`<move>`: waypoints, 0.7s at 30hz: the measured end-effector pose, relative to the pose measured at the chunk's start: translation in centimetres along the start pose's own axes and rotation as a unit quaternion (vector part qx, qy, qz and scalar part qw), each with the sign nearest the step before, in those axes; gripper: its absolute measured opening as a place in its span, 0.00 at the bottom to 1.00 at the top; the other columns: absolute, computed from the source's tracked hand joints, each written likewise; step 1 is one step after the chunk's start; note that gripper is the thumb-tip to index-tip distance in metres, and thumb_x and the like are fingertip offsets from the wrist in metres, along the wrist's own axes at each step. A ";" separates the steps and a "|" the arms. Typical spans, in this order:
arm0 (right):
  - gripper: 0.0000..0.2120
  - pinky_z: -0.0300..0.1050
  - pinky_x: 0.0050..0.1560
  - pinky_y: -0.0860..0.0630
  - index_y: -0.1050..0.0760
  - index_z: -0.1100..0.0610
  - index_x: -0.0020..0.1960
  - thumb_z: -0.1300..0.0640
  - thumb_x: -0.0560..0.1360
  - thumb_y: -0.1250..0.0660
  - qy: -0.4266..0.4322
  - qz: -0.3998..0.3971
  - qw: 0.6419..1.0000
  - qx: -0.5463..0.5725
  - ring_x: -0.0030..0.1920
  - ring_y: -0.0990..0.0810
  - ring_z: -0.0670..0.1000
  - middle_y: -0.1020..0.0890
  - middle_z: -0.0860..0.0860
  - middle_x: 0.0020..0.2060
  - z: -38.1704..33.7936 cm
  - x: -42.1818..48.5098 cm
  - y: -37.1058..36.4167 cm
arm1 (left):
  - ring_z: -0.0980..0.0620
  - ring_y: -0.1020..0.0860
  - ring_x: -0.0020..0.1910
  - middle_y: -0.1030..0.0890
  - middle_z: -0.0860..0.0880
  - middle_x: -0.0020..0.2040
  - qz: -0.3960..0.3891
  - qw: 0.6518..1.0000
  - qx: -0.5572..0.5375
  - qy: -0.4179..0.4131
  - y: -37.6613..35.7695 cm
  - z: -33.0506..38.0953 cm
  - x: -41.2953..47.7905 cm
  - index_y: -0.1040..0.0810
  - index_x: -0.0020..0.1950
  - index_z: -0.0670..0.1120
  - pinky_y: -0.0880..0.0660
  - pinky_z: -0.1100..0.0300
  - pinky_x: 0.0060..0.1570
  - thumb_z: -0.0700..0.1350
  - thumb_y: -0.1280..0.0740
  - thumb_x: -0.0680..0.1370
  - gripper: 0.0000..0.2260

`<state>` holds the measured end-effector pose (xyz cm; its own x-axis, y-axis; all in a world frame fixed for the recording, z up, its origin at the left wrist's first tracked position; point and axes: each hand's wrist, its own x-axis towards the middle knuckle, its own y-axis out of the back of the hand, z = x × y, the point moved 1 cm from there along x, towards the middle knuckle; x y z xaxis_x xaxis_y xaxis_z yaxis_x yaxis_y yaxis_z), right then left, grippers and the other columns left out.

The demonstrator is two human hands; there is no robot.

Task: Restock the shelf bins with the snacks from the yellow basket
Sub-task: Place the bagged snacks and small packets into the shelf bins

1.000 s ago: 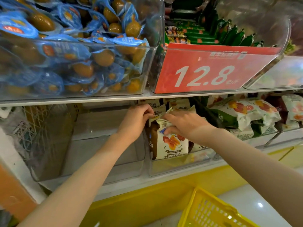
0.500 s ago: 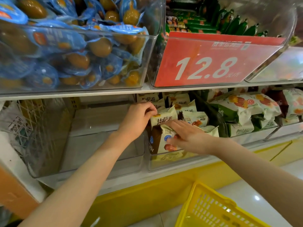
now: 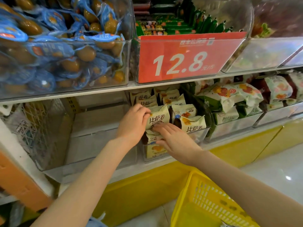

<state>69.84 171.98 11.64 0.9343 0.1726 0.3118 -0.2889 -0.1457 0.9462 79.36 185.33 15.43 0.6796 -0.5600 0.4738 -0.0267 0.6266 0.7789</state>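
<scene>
Head view. Nearest: yellow plastic lattice basket [image 3: 209,199], low under the R forearm. Contents mostly out of frame, so can't tell what's left in it.

Step in hand, prob.: seating cream foil snack pkts [image 3: 191,123] w/ brown print into the clear plastic shelf bin [image 3: 199,134] in front of both hands. That's placing/tidying, not fetching.

L hand [image 3: 133,122]: fingers curled, pinching the top left corner of one upright cream pkt [image 3: 159,117], which stands on end at the bin's front left. R hand [image 3: 173,140]: fingers straight and near together, palm down, gripping nothing. Its fingertips touch that pkt's lower edge, and the hand lies over a lower cream pkt [image 3: 152,148] against the bin's front wall.

Next move, my guess: settle the upright cream pkt w/out toppling the row behind, then reach to the basket for more. Pkts look light and slick, so the front ones could slide out.

Left of L hand: another clear bin [image 3: 91,141]. Right of R hand: green-and-white wrapped snacks [image 3: 229,99]. Above the hands, on the upper shelf: red price card "12.8" [image 3: 180,61] and blue-wrapped brown eggs [image 3: 65,51] in a clear tub.
</scene>
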 end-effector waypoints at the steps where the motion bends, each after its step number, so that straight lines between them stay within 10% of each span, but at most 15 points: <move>1: 0.24 0.36 0.72 0.53 0.40 0.56 0.72 0.46 0.80 0.47 -0.002 0.014 1.000 0.008 0.73 0.41 0.48 0.34 0.50 0.71 -0.4 -1.2 0.0 | 0.53 0.29 0.57 0.27 0.50 0.56 0.019 1.000 0.019 -0.012 0.0 0.6 -0.9 0.25 0.61 0.43 0.36 0.64 0.55 0.44 0.43 0.81 0.12; 5: 0.22 0.27 0.69 0.53 0.36 0.58 0.70 0.49 0.80 0.46 -0.082 0.072 0.990 0.089 0.69 0.41 0.41 0.33 0.46 0.67 -0.8 -8.5 -0.3 | 0.54 0.29 0.54 0.25 0.49 0.53 0.094 0.991 -0.033 -0.092 -1.7 4.2 -6.9 0.24 0.58 0.44 0.33 0.63 0.55 0.42 0.44 0.79 0.12; 10: 0.15 0.36 0.51 0.34 0.29 0.62 0.61 0.55 0.78 0.43 -0.291 0.079 0.942 0.149 0.54 0.24 0.54 0.23 0.56 0.54 2.1 -20.7 -3.8 | 0.54 0.28 0.52 0.25 0.50 0.52 -0.059 0.991 -0.104 -0.064 -9.7 7.6 -14.9 0.25 0.56 0.46 0.33 0.61 0.52 0.44 0.44 0.80 0.10; 21: 0.32 0.46 0.67 0.34 0.45 0.60 0.74 0.47 0.77 0.38 -0.634 -0.235 0.727 0.117 0.69 0.35 0.55 0.34 0.56 0.70 6.3 -42.7 -12.3 | 0.52 0.33 0.61 0.31 0.50 0.62 -0.404 0.907 -0.116 0.002 -27.3 11.7 -24.8 0.32 0.65 0.47 0.35 0.59 0.60 0.49 0.46 0.82 0.14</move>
<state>34.82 160.23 -13.89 0.4030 -0.7585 -0.5121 0.0290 -0.5487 0.8355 54.64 175.77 -12.75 0.4115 -0.8855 -0.2157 0.6364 0.1097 0.7635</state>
